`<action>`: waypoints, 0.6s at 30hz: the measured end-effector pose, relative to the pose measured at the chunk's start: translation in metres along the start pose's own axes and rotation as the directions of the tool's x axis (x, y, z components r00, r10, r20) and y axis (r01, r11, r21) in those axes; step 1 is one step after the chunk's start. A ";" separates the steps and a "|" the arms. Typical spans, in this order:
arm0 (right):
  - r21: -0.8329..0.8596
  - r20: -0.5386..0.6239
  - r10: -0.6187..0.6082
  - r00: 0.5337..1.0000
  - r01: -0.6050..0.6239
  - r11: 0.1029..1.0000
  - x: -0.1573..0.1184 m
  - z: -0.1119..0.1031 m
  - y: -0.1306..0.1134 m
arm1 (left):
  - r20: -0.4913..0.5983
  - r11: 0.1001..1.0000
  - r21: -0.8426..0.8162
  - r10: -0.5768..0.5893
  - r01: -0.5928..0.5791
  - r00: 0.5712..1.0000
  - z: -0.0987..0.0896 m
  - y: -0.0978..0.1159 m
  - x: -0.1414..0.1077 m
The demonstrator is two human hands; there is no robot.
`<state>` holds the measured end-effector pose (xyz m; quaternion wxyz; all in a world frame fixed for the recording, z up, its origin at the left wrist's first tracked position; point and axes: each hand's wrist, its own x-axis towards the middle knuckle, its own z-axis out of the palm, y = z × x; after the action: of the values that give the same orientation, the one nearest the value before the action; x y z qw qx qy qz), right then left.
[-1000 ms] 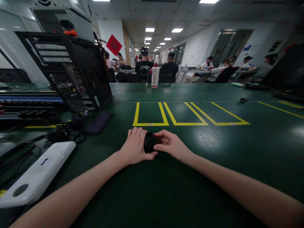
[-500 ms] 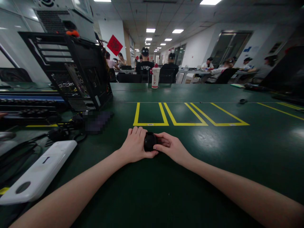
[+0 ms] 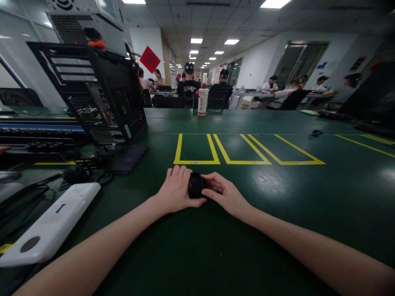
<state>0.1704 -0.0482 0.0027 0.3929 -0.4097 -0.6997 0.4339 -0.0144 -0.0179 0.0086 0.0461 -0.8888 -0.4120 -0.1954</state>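
A small, rounded black object [image 3: 196, 186] rests at the middle of the dark green tabletop [image 3: 197, 250]; its exact kind does not show. My left hand [image 3: 177, 190] wraps round its left side, with the thumb along its near edge. From the right, my right hand [image 3: 224, 192] pinches it between thumb and curled fingers. Part of the object is hidden by the fingers. Just beyond my hands, yellow tape [image 3: 197, 162] marks out several open-backed boxes on the table.
At left stand an open black computer case [image 3: 111, 90], tangled black cables [image 3: 75, 174] and a long white device [image 3: 52, 222]. A white and red cup [image 3: 202, 102] is at the far edge. A small black ring-like piece [image 3: 316, 132] lies right. Several people sit at tables beyond.
The view has shifted very slightly. Both hands stay on the black object, and a little more of its right side shows by my right thumb.
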 end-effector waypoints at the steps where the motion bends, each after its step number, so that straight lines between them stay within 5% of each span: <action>1: -0.030 -0.011 -0.015 1.000 0.015 0.999 -0.001 0.000 -0.001 | 0.000 1.000 0.001 0.002 -0.002 1.000 0.000 0.000 0.000; 18: 0.022 0.011 0.014 1.000 -0.015 1.000 0.000 0.002 0.002 | -0.003 1.000 -0.010 0.013 -0.013 1.000 0.001 0.000 0.001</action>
<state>0.1689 -0.0482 0.0007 0.3904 -0.4081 -0.6940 0.4465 -0.0130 -0.0171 0.0083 0.0437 -0.8915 -0.4050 -0.1982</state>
